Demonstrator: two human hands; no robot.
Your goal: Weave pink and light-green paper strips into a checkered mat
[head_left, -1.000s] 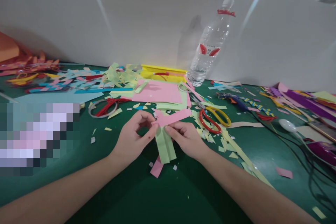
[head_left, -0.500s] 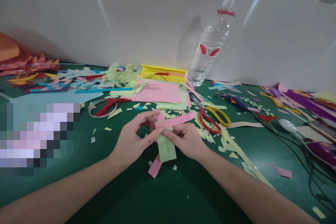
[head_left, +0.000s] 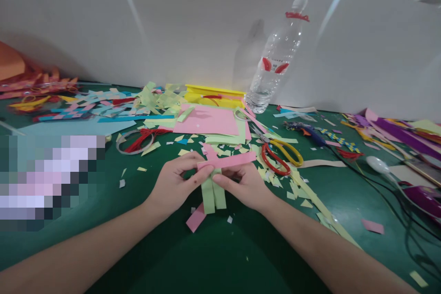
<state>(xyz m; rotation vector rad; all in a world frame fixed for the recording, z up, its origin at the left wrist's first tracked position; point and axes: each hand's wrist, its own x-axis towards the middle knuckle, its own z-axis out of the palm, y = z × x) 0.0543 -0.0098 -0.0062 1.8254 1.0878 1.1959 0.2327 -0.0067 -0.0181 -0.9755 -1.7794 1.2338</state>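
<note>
Passage over near green tabletop (head_left: 237,259); scissors (head_left: 264,139) obstruct beside right hand (head_left: 247,183), tall bottle (head_left: 275,50) farther back.

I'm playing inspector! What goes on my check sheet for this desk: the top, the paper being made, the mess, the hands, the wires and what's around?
Surface: green tabletop, strewn with paper scraps.
Job's things: pink paper strips crossing pale green paper strips.
Clutter: scissors with red and yellow handles.
Hands: left hand and right hand both pinch the strips.
Cables: black cable across the right side.
Surroundings: pale panel behind; clear plastic bottle before it.
</note>
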